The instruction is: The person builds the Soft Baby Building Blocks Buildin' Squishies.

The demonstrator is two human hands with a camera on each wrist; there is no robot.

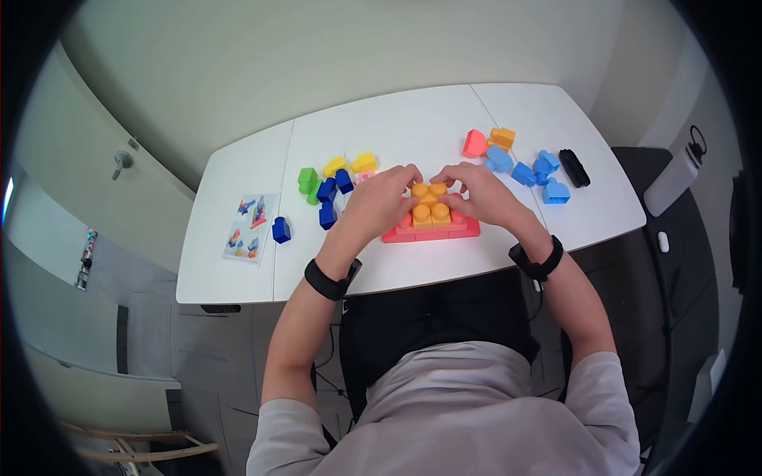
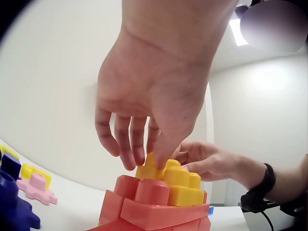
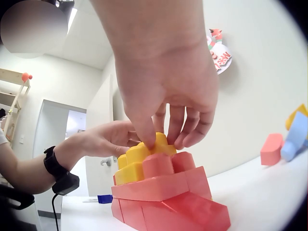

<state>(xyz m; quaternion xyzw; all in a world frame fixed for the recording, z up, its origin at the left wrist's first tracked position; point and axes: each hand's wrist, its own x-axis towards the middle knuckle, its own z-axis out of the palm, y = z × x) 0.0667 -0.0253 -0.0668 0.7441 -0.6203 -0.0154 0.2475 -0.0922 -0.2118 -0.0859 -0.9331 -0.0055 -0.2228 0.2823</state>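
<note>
A stepped build stands near the table's front edge, with a red base (image 1: 432, 233) and yellow-orange bricks (image 1: 431, 214) on top between red ones. My left hand (image 1: 379, 202) grips the rear yellow brick from its left side; the left wrist view shows the thumb against this brick (image 2: 150, 168) and the fingers curved down behind. From the other side my right hand (image 1: 488, 194) pinches the same brick (image 3: 161, 140) with thumb and fingers. Red bricks (image 3: 158, 166) with round studs flank the yellow ones. The fingers partly cover the contact.
Left of the build lie dark blue (image 1: 281, 230), green (image 1: 308, 179), yellow (image 1: 364, 163) and pink pieces, with a picture sheet (image 1: 250, 228) farther left. At right are light blue pieces (image 1: 556, 191), a red piece (image 1: 474, 143), an orange piece (image 1: 503, 138) and a black case (image 1: 575, 168).
</note>
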